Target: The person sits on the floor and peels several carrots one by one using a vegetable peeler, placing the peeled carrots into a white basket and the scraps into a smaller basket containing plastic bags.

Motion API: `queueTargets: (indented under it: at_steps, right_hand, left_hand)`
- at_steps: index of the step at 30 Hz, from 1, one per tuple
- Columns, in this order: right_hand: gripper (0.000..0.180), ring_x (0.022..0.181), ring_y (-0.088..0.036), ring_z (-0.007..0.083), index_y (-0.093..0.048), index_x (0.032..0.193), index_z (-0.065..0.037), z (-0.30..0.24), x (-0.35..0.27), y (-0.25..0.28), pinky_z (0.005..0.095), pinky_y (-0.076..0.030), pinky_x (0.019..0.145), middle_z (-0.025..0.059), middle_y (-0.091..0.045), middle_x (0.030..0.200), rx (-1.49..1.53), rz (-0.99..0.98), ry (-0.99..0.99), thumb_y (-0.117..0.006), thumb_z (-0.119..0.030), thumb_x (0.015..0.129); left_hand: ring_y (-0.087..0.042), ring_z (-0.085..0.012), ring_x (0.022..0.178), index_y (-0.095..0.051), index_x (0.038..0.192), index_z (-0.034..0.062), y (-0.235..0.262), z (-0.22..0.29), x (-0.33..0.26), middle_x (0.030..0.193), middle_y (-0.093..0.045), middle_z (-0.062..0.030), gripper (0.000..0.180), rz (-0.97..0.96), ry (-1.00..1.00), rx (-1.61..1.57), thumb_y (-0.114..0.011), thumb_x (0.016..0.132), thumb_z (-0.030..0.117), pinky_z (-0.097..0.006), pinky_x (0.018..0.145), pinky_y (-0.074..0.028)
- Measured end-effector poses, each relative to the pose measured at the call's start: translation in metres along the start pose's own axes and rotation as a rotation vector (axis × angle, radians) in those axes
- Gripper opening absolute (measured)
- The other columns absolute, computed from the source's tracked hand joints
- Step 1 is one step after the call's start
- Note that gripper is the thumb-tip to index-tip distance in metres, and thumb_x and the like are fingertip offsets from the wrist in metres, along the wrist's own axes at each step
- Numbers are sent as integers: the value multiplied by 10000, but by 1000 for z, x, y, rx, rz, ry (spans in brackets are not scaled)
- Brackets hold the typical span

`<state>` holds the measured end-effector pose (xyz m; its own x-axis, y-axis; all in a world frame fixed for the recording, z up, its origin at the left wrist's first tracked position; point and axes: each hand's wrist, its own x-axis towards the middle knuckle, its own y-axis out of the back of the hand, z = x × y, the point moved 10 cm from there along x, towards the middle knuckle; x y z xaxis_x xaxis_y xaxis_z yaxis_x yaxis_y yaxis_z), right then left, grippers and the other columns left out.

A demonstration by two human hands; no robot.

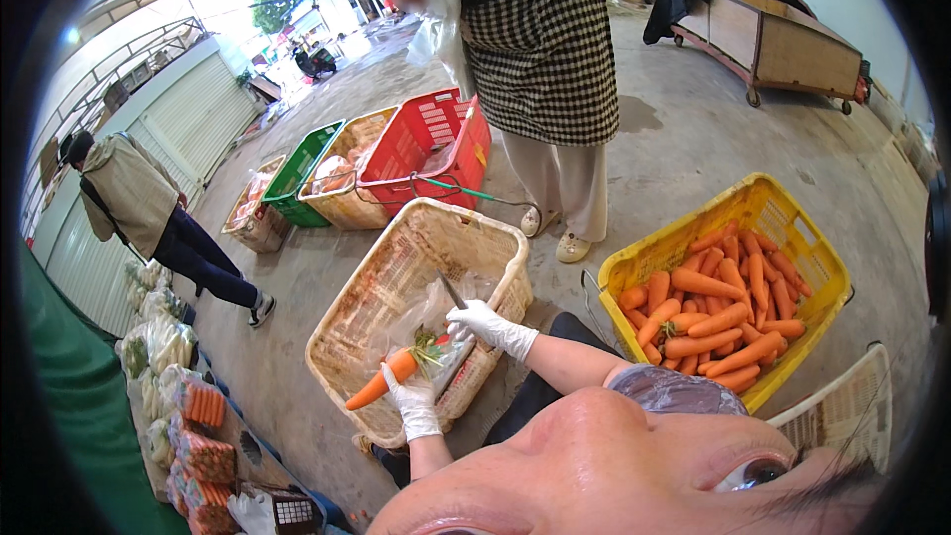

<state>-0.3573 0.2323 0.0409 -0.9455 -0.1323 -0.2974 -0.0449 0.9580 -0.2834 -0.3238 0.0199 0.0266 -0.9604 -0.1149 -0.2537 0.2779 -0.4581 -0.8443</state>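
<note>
My left hand, in a white glove, is closed around an orange carrot with short green tops. The carrot is held over a dirty cream plastic crate, its tip toward the lower left. Also gloved in white, my right hand grips a knife whose dark blade points up and to the left. The knife is just beyond the leafy end and apart from it. Clear plastic film lies inside the crate.
A yellow crate full of carrots stands at right. Red, green and other crates line up beyond. A person in a checked apron stands ahead; another person is at left. Bagged vegetables lie lower left.
</note>
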Motion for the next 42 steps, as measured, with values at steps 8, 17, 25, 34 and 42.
queueTargets:
  at_steps: [8,17,25,34,42]
  right_hand:
    - [250,494,-557,129,-628,940,-29,-17,-27,-29,260,-446,440,43,-616,652,-266,-40,151,-626,-254,829]
    - [187,513,-548,129,-626,880,-23,62,-57,-9,274,-446,468,75,-625,681,25,-49,-78,-640,-204,836]
    - [164,526,-570,114,-603,948,-41,27,-96,-57,246,-453,469,37,-618,684,-104,-177,-2,-600,-163,839]
    - [220,655,-648,171,-611,984,-29,-18,-118,-114,300,-525,597,81,-663,772,-387,-64,348,-630,-166,813]
    - [157,612,-626,120,-621,936,-5,-19,-127,-118,280,-512,527,64,-649,747,-276,-50,296,-634,-104,814]
  left_hand:
    - [-553,-227,1104,-558,1206,124,37,18,8,1203,-586,-57,508,60,102,-125,-693,821,426,-382,930,-486]
    - [-550,-201,1110,-555,1217,141,29,26,-19,1203,-590,-16,466,12,70,-94,-666,849,404,-364,940,-473]
    - [-556,-147,1072,-573,1192,202,26,34,-37,1194,-593,52,447,10,119,-64,-685,824,430,-286,873,-473]
    - [-583,-161,1069,-574,1154,138,17,56,-42,1153,-616,-2,401,5,-92,-55,-712,826,323,-307,911,-494]
    - [-586,-178,1078,-550,1218,125,10,52,-59,1181,-611,-25,467,23,-44,-124,-703,837,347,-300,922,-498]
